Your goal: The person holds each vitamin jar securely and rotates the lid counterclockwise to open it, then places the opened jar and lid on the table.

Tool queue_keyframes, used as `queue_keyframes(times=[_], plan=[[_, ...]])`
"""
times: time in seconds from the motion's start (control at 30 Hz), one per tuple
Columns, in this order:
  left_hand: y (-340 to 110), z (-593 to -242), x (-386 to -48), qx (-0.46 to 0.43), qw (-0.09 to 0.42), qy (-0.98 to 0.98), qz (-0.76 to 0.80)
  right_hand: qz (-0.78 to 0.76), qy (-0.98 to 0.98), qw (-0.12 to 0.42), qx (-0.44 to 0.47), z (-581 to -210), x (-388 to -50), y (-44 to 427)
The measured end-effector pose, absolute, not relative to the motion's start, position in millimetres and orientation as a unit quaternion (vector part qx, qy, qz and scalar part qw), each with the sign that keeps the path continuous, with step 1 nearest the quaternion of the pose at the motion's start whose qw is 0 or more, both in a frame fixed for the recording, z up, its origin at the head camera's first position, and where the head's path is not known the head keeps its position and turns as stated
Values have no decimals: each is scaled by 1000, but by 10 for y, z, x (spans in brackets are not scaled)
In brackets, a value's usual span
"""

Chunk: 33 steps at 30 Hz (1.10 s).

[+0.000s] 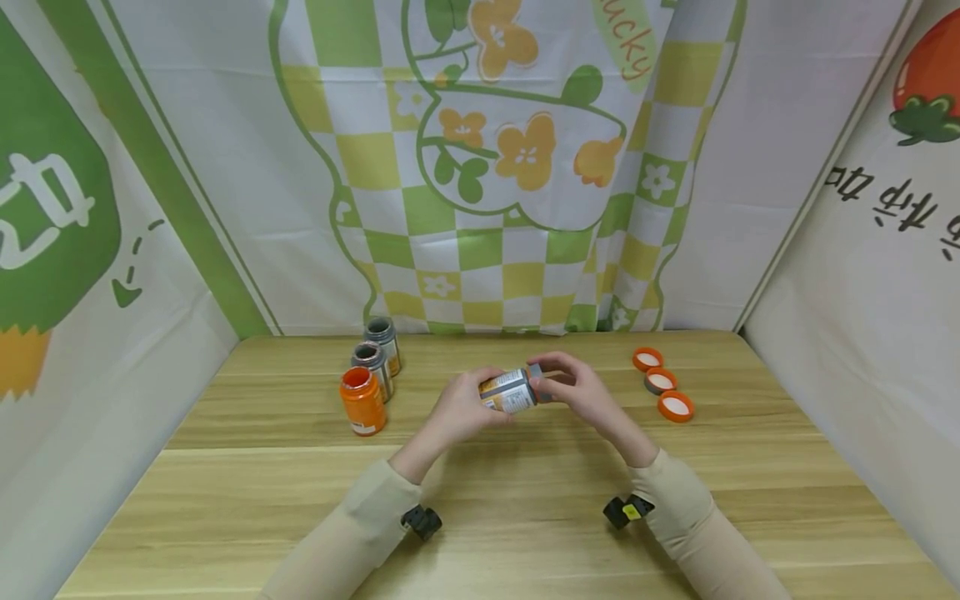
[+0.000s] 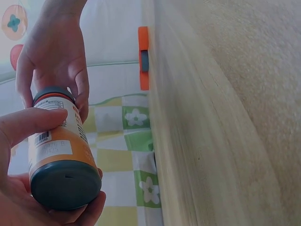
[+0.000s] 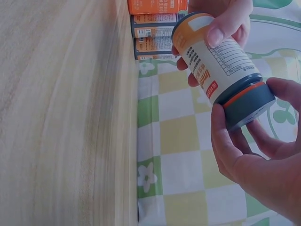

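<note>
In the head view a small labelled bottle (image 1: 508, 392) is tilted on its side above the table's middle. My left hand (image 1: 459, 407) grips it round the body, thumb lying along the label. Its dark grey base (image 2: 66, 184) faces the left wrist camera. At the other end, the fingers and thumb of my right hand (image 1: 583, 388) hold the dark grey cap (image 3: 250, 107). An orange ring (image 3: 243, 94) shows between cap and bottle neck. Whether the cap is loose cannot be told.
Left on the wooden table (image 1: 262, 483) stand an orange uncapped bottle (image 1: 363, 408) and two grey ones (image 1: 382, 385), mouths up. Three caps (image 1: 677, 407), orange and grey, lie in a row at right, white insides up. A checked curtain (image 1: 480, 250) hangs behind.
</note>
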<state>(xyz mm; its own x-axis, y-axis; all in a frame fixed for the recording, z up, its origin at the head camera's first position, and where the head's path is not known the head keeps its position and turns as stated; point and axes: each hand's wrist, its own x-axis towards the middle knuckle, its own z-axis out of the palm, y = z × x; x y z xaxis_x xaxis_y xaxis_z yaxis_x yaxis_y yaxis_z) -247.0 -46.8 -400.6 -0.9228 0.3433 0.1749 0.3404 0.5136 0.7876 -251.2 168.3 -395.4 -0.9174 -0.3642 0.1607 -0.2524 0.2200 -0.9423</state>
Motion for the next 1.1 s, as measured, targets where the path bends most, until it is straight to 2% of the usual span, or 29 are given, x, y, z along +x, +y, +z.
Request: queue_keyframes(times=[1.1], plan=[[-496, -3952, -2480, 166, 90, 824, 535, -596, 740, 13, -313, -3989, -2534, 1749]])
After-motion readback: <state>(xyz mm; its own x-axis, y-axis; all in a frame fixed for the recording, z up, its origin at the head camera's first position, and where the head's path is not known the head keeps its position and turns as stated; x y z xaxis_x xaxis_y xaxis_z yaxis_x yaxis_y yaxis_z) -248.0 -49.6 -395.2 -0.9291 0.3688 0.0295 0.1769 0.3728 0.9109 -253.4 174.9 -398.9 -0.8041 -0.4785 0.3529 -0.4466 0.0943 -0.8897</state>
